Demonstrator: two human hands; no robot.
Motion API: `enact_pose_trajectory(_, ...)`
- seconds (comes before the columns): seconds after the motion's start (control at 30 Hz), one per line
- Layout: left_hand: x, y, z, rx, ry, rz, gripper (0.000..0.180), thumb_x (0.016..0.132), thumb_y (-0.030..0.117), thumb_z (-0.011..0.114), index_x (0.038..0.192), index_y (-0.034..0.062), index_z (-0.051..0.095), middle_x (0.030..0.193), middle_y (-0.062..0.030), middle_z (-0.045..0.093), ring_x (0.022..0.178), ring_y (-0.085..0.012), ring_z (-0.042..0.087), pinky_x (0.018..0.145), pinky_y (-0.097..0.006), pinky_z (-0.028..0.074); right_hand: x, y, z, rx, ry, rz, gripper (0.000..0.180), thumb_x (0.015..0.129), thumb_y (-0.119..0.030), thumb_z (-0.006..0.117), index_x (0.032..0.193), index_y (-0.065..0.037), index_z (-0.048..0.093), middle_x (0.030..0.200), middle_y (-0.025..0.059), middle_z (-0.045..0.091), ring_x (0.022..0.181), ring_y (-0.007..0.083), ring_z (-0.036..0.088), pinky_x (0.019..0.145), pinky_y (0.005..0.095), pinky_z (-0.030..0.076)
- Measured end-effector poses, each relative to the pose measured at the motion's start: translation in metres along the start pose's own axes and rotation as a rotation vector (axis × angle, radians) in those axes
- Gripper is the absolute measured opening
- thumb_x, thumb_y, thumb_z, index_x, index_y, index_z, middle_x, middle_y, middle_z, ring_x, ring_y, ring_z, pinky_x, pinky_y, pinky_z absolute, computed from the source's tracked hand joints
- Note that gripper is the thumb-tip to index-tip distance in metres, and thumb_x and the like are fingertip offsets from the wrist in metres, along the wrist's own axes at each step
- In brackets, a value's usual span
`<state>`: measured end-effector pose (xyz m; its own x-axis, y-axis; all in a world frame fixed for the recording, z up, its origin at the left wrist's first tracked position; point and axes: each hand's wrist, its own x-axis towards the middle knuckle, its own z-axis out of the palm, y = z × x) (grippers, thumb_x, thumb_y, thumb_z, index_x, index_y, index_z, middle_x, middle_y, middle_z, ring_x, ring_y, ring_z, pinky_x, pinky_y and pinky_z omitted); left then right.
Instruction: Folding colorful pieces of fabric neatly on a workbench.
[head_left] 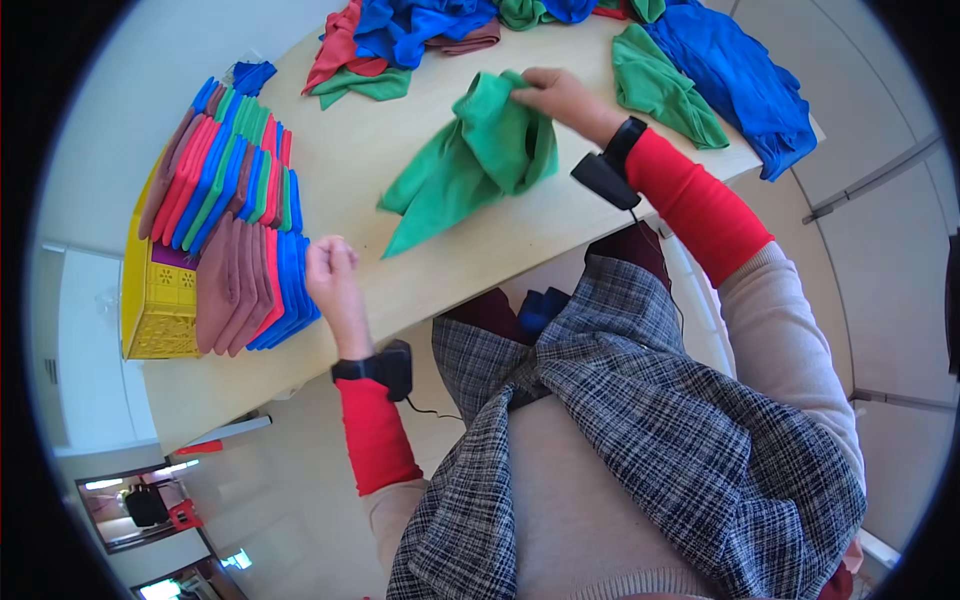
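Note:
My right hand [568, 98] pinches the upper edge of a green cloth [480, 150] and holds it up over the table. The cloth hangs crumpled, its lower corners trailing to the left. My left hand [335, 285] is curled closed with nothing visible in it, beside rows of folded cloths [235, 190] in red, blue, green and brown. These stand packed on edge in a yellow crate [160, 320] at the table's left end.
Along the table's far edge lies a loose heap of blue, red, green and brown cloths [415, 30]. Another green cloth [665, 85] and a large blue cloth [740, 85] lie at the right; the blue one hangs over the edge. The pale table [350, 180] stretches between.

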<state>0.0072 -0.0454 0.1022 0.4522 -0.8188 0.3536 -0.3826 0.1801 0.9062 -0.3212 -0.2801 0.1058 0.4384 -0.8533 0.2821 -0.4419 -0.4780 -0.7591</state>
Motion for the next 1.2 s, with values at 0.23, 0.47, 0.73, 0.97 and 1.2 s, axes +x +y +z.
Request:
enact_pose_trajectory(0.23, 0.027, 0.006, 0.046, -0.007, -0.109, 0.119, 0.008, 0.103, 0.011, 0.059, 0.103, 0.0041, 0.063, 0.085, 0.0009, 0.058, 0.077, -0.0071, 0.055, 0.071, -0.023, 0.047, -0.016, -0.024, -0.059, 0.525, -0.022, 0.076, 0.027, 0.098, -0.026, 0.066, 0.115, -0.006, 0.071, 0.096, -0.0080, 0.065, 0.087, 0.0044, 0.057, 0.079, 0.0257, 0.046)
enact_pose_trajectory(0.47, 0.010, -0.004, 0.129, 0.203, -0.194, 0.291, 0.021, 0.093, 0.007, 0.066, 0.113, 0.0019, 0.064, 0.101, -0.0092, 0.069, 0.092, -0.0235, 0.066, 0.081, -0.034, 0.054, -0.042, -0.036, -0.065, 0.834, -0.292, 0.108, 0.035, 0.102, -0.017, 0.062, 0.133, -0.003, 0.062, 0.119, 0.0006, 0.069, 0.108, 0.0083, 0.064, 0.102, 0.0270, 0.047)
enact_pose_trajectory(0.73, 0.005, -0.022, 0.135, 0.334, -0.448, 0.089, 0.031, 0.080, 0.000, 0.065, 0.110, 0.0057, 0.066, 0.109, -0.0163, 0.068, 0.093, -0.0406, 0.067, 0.079, -0.046, 0.055, -0.056, -0.050, -0.065, 0.942, -0.327, 0.130, 0.039, 0.102, -0.012, 0.060, 0.138, 0.000, 0.057, 0.126, 0.0038, 0.068, 0.118, 0.0135, 0.062, 0.108, 0.0299, 0.045)
enact_pose_trajectory(0.97, 0.011, 0.041, 0.088, 0.328, 0.119, 0.597, 0.027, 0.080, -0.003, 0.066, 0.104, 0.0081, 0.067, 0.102, -0.0115, 0.066, 0.086, -0.0360, 0.067, 0.072, -0.041, 0.054, -0.060, -0.022, -0.067, 1.040, -0.158, 0.144, 0.035, 0.101, -0.014, 0.062, 0.134, -0.003, 0.061, 0.120, 0.0023, 0.070, 0.113, 0.0131, 0.064, 0.103, 0.0286, 0.047)
enact_pose_trajectory(1.2, -0.056, -0.012, 0.053, 0.547, -0.049, 0.305, 0.027, 0.084, -0.001, 0.070, 0.110, 0.0046, 0.064, 0.101, -0.0142, 0.065, 0.095, -0.0346, 0.066, 0.081, -0.040, 0.053, -0.076, 0.061, -0.062, 0.499, -0.136, 0.430, 0.025, 0.099, -0.020, 0.064, 0.119, -0.006, 0.068, 0.104, -0.0026, 0.071, 0.090, 0.0099, 0.068, 0.080, 0.0261, 0.055)
